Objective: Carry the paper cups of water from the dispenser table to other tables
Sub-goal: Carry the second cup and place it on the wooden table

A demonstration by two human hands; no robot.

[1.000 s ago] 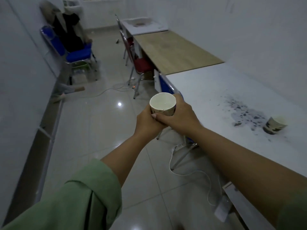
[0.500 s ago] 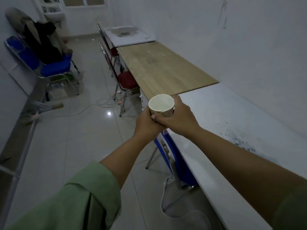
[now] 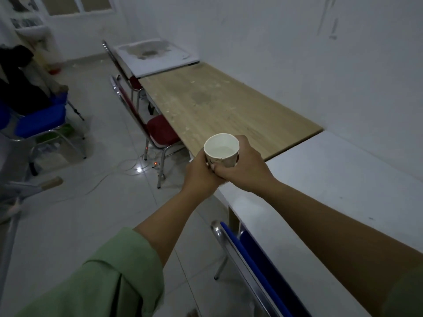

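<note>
A white paper cup (image 3: 221, 149) with water in it is upright in front of me, held between both hands. My left hand (image 3: 199, 177) wraps its left and lower side. My right hand (image 3: 245, 168) wraps its right side, fingers overlapping the left hand below the cup. The cup hangs over the near edge where the wooden table (image 3: 219, 108) meets the white table (image 3: 332, 186) on my right. Its lower part is hidden by my fingers.
A red chair (image 3: 160, 131) is tucked at the wooden table, a blue chair (image 3: 256, 259) at the white table. Another white table (image 3: 155, 58) stands farther back. A blue chair with dark clothes (image 3: 41, 120) sits left. Cables (image 3: 128, 168) lie on the tiled floor.
I have walked forward along the tables with the cup held the same way. The wooden table is now much closer, and the other cup on the white table has left the view.
</note>
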